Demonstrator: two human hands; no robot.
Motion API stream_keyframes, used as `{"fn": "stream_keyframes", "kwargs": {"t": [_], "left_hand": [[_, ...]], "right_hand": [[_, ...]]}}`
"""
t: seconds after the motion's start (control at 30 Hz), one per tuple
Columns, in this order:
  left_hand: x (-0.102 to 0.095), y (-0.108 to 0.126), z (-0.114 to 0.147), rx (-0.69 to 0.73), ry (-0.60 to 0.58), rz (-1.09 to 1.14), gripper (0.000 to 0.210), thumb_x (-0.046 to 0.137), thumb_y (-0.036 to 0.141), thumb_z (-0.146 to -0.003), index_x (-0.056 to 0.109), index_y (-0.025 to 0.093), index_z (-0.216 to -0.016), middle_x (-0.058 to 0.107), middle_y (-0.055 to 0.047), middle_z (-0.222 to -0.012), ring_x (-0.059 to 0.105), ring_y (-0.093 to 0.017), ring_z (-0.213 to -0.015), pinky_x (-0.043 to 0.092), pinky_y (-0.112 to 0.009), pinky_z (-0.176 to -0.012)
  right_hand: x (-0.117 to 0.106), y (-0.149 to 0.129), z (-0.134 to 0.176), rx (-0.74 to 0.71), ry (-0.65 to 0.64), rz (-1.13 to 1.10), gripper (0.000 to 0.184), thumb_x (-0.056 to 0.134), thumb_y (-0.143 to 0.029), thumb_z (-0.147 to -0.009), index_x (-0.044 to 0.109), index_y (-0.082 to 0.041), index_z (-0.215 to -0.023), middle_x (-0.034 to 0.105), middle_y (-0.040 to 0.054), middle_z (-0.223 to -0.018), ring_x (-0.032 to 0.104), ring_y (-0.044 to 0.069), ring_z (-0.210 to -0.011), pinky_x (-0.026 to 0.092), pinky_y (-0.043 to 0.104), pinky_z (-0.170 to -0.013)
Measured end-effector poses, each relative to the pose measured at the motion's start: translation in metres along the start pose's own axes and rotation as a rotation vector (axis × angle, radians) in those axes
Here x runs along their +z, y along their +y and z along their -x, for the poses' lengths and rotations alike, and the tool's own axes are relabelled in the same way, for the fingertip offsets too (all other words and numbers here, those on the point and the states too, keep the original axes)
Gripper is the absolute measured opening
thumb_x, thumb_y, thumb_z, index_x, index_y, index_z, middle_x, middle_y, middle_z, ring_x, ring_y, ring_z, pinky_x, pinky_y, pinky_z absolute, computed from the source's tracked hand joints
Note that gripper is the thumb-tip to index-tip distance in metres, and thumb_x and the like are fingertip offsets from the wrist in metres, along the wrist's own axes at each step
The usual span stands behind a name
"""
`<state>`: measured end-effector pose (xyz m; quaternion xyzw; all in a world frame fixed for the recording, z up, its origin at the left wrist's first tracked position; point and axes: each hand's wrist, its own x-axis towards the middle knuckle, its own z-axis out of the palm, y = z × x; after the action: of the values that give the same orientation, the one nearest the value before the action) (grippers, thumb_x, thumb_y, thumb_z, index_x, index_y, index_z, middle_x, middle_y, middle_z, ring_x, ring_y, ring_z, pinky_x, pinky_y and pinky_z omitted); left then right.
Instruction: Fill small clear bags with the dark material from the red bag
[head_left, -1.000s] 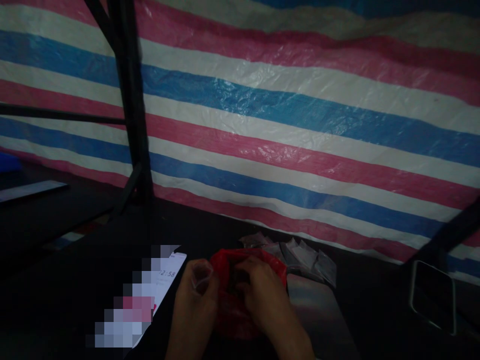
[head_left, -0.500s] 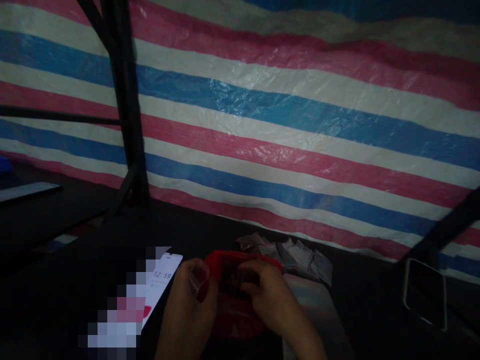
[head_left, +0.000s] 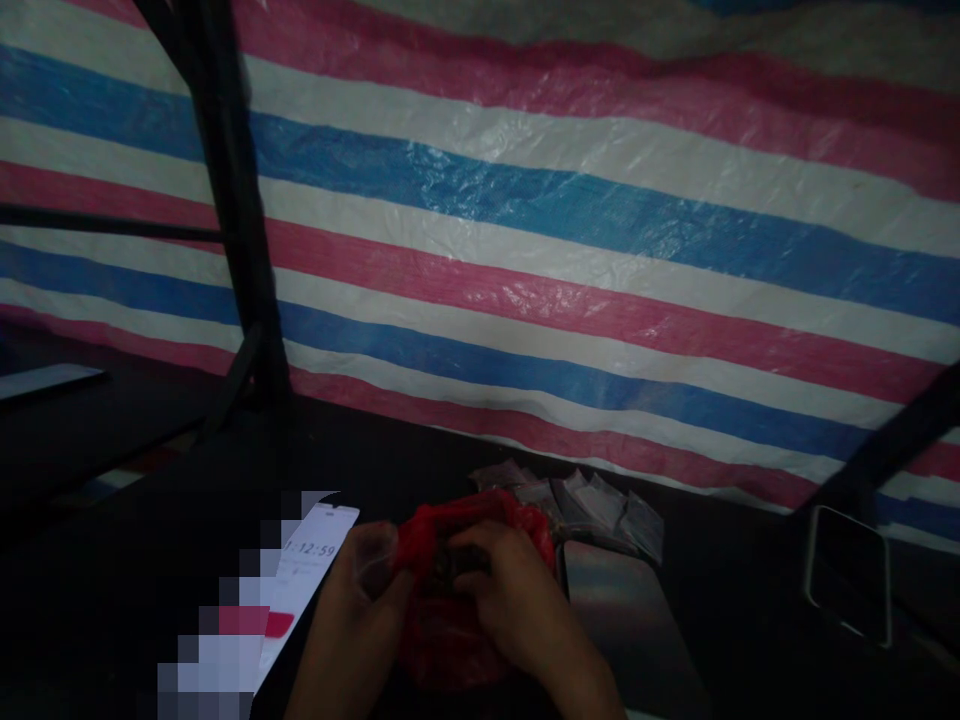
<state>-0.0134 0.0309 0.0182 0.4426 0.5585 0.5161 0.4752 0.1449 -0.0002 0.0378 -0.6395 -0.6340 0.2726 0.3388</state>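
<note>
Dim light. Far left, a dark frame post point(head_left: 225, 210) stands before the striped tarp point(head_left: 600, 250). Low left on the dark table point(head_left: 112, 560), a lit phone point(head_left: 307, 570) lies flat, its lower part blurred. Just right of it, left hand point(head_left: 360, 610) pinches the near-left rim of the red bag point(head_left: 450, 640), with a small clear packet against its fingers. The bag sits centre-bottom between both hands. Right hand point(head_left: 510, 600) grasps the bag's top, fingers curled into its mouth. Behind, clear packets point(head_left: 592, 505) lie heaped. A grey plate point(head_left: 630, 630) lies beside the bag; farther right, a rounded metal frame point(head_left: 847, 575).
</note>
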Motion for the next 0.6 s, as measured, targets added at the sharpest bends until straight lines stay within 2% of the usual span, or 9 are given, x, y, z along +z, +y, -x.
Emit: {"fn": "stream_keyframes", "kwargs": {"t": [0.1, 0.27, 0.4, 0.5, 0.6], "left_hand": [[0.000, 0.001, 0.001, 0.068, 0.016, -0.072, 0.043, 0.066, 0.044, -0.058, 0.059, 0.026, -0.096, 0.073, -0.006, -0.094, 0.073, -0.033, -0.092, 0.061, -0.046, -0.078], [0.000, -0.008, 0.004, 0.347, 0.015, -0.317, 0.035, 0.064, 0.050, -0.083, 0.062, 0.025, -0.107, 0.070, -0.007, -0.104, 0.069, -0.031, -0.098, 0.057, -0.046, -0.085], [0.001, -0.020, 0.004, 0.546, -0.051, -0.497, 0.024, 0.055, 0.042, -0.096, 0.066, 0.025, -0.111, 0.072, -0.009, -0.107, 0.067, -0.031, -0.100, 0.052, -0.046, -0.086], [0.006, -0.025, 0.002, 0.654, -0.033, -0.638, 0.024, 0.048, 0.035, -0.100, 0.068, 0.024, -0.107, 0.076, -0.010, -0.107, 0.067, -0.033, -0.100, 0.049, -0.048, -0.085], [0.012, -0.027, 0.000, 0.699, -0.030, -0.722, 0.026, 0.047, 0.029, -0.097, 0.070, 0.024, -0.107, 0.078, -0.012, -0.106, 0.068, -0.035, -0.100, 0.048, -0.049, -0.084]], "right_hand": [[-0.002, 0.004, -0.001, 0.021, 0.008, -0.124, 0.044, 0.061, -0.001, -0.078, 0.081, -0.021, -0.112, 0.081, 0.0051, -0.119, 0.074, 0.022, -0.114, 0.052, 0.031, -0.102], [-0.016, 0.003, 0.000, 0.047, 0.003, -0.292, 0.041, 0.061, -0.002, -0.081, 0.078, -0.018, -0.114, 0.083, 0.0063, -0.116, 0.076, 0.022, -0.112, 0.054, 0.034, -0.103], [-0.031, -0.004, 0.005, 0.001, -0.013, -0.457, 0.039, 0.058, -0.003, -0.084, 0.074, -0.018, -0.117, 0.081, 0.0063, -0.118, 0.075, 0.022, -0.114, 0.056, 0.034, -0.102], [-0.035, -0.015, 0.013, -0.054, -0.049, -0.498, 0.040, 0.058, -0.003, -0.085, 0.073, -0.020, -0.118, 0.080, 0.0051, -0.119, 0.075, 0.020, -0.113, 0.055, 0.034, -0.102], [-0.031, -0.026, 0.019, -0.096, -0.018, -0.385, 0.043, 0.062, -0.001, -0.081, 0.077, -0.025, -0.114, 0.079, 0.0013, -0.120, 0.073, 0.018, -0.114, 0.052, 0.031, -0.105]]}}
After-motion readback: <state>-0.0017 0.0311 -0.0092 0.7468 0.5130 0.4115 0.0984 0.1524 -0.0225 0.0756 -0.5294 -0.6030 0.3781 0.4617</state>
